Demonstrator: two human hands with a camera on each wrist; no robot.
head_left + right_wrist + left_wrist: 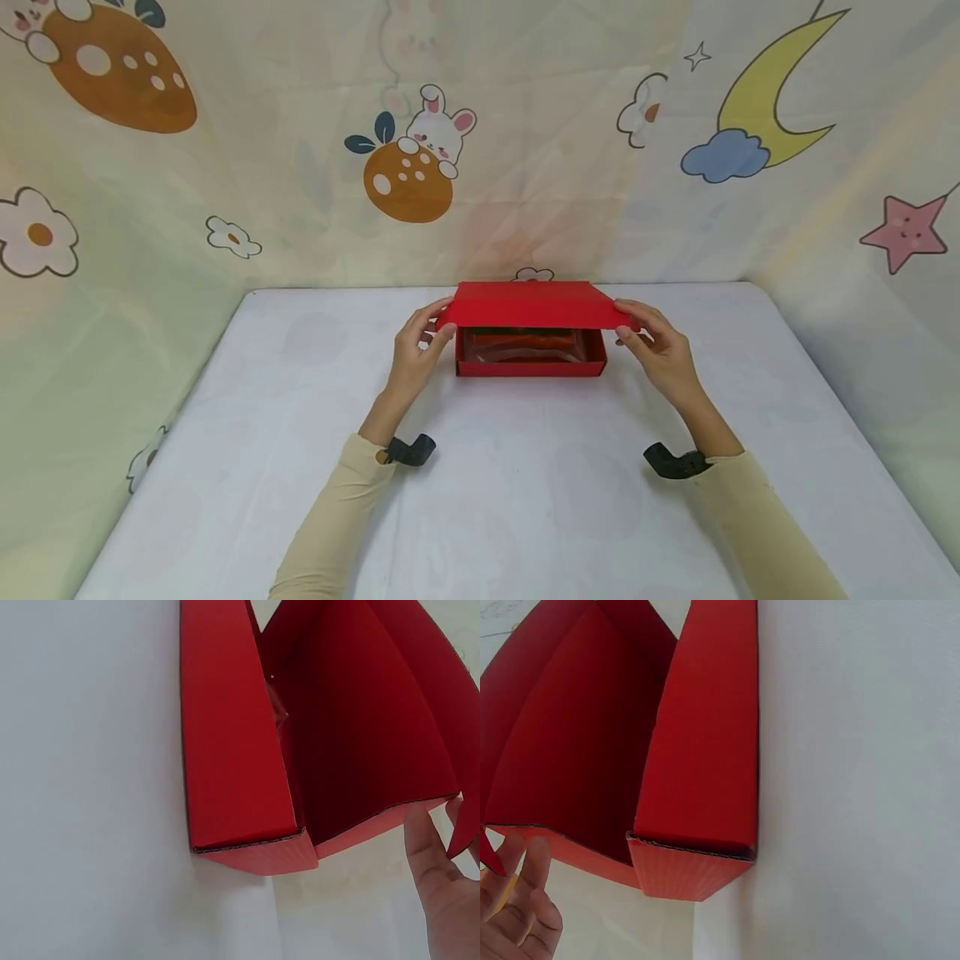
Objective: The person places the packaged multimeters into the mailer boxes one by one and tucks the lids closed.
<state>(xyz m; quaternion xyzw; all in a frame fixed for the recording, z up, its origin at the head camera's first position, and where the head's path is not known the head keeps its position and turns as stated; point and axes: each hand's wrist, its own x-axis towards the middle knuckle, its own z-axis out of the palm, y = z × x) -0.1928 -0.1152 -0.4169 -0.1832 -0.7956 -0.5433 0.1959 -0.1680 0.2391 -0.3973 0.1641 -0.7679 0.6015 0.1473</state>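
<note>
A red cardboard box (528, 369) stands near the back of the white table with its hinged lid (534, 307) partly raised. Under the lid's front edge, a clear plastic packet (525, 345) with something reddish-orange shows inside. My left hand (417, 348) pinches the lid's left front corner, while my right hand (660, 348) pinches the right one. In the left wrist view, the fingers (532, 866) lie along the lid's side flap. The right wrist view has the thumb (426, 844) at the flap's edge. Most of the box's inside is hidden by the lid.
The white table (525, 500) reaches to a printed cloth backdrop (540, 167) close behind the box. Cloth walls also rise along both sides. A black wrist mount (411, 451) sits on the left wrist, and a similar mount (675, 463) on the right.
</note>
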